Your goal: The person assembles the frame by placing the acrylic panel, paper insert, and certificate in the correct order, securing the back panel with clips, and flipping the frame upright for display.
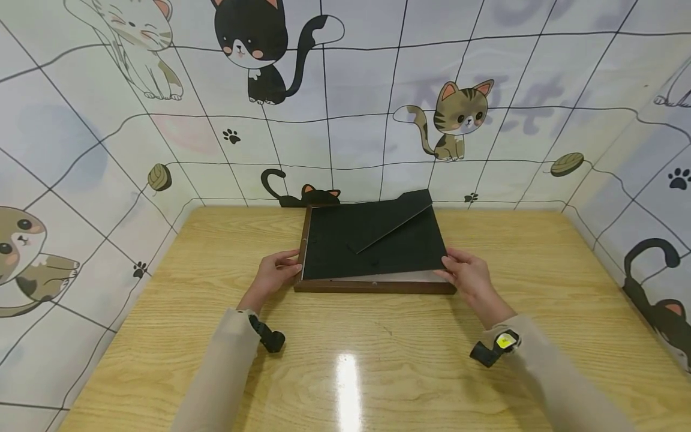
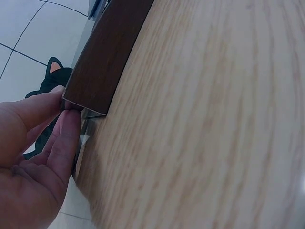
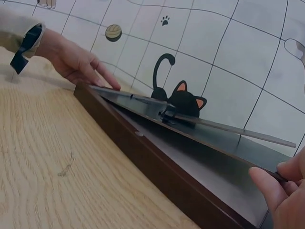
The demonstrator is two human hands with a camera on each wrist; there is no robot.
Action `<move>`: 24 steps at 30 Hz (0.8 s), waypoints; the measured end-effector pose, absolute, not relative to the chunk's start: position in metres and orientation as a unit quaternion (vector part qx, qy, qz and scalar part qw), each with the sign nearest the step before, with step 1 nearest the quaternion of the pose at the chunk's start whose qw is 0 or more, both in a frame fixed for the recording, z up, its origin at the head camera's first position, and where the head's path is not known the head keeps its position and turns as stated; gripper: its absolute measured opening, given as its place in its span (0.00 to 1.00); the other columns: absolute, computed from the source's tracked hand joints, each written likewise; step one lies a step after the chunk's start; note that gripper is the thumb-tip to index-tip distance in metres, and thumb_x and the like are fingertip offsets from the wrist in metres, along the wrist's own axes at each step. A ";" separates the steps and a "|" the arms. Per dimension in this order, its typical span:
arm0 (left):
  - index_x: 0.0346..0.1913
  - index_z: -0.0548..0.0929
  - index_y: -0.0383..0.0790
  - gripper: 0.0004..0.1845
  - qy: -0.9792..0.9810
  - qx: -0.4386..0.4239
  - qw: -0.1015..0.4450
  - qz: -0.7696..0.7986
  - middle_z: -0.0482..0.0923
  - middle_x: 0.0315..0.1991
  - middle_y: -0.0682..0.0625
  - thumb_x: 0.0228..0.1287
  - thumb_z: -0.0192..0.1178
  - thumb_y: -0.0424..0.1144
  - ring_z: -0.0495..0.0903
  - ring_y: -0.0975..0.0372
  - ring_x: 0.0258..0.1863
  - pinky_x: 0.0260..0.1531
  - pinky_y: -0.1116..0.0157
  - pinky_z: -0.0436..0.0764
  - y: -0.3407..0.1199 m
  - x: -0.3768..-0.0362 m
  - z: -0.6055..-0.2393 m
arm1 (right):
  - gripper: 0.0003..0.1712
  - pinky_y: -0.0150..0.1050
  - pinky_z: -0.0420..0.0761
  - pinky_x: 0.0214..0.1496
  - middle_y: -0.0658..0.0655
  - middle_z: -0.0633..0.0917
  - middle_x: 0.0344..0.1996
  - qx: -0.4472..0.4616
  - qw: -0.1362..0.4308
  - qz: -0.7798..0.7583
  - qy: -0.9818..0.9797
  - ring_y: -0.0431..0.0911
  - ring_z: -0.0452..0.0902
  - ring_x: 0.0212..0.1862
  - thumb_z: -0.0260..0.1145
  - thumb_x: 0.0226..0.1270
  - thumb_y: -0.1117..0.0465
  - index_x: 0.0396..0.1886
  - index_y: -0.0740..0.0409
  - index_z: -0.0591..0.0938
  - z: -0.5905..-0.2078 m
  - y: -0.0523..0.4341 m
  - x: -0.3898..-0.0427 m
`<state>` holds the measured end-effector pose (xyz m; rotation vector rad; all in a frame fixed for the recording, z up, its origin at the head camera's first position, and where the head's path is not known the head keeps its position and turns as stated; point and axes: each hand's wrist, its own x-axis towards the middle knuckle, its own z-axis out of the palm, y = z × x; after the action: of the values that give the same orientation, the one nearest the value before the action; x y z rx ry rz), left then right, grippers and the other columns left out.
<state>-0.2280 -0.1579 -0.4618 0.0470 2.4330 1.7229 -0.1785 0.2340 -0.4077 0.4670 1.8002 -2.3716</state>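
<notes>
A picture frame with a dark brown rim (image 1: 372,287) lies face down on the table. Its black backing board (image 1: 335,240), with a folded easel stand (image 1: 396,225) on it, is tilted up at the right. My right hand (image 1: 472,279) pinches the board's near right corner between thumb and fingers. In the right wrist view a gap shows under the raised board, with a pale surface (image 3: 214,186) inside the frame. At the left side, my left hand (image 1: 274,275) holds the frame by its near left corner, thumb and fingertips right at the rim in the left wrist view.
The light wooden table (image 1: 345,342) meets a backdrop (image 1: 356,138) printed with cats and grid lines, which rises behind and at both sides. A dark strapped device (image 1: 267,335) sits on the left wrist and another (image 1: 495,348) on the right.
</notes>
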 end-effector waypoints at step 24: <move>0.60 0.72 0.33 0.23 0.815 0.031 0.073 0.574 0.72 0.46 0.35 0.61 0.59 0.29 0.75 0.51 0.45 0.40 0.65 0.79 -0.161 -0.229 -0.462 | 0.28 0.33 0.77 0.46 0.59 0.62 0.52 0.170 0.069 -0.776 0.603 0.47 0.66 0.57 0.46 0.70 0.72 0.69 0.67 0.54 -0.417 0.235 -0.181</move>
<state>-0.2290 -0.1609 -0.4623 0.0940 2.4492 1.7235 -0.1815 0.2352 -0.4173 0.5133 1.8153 -2.3381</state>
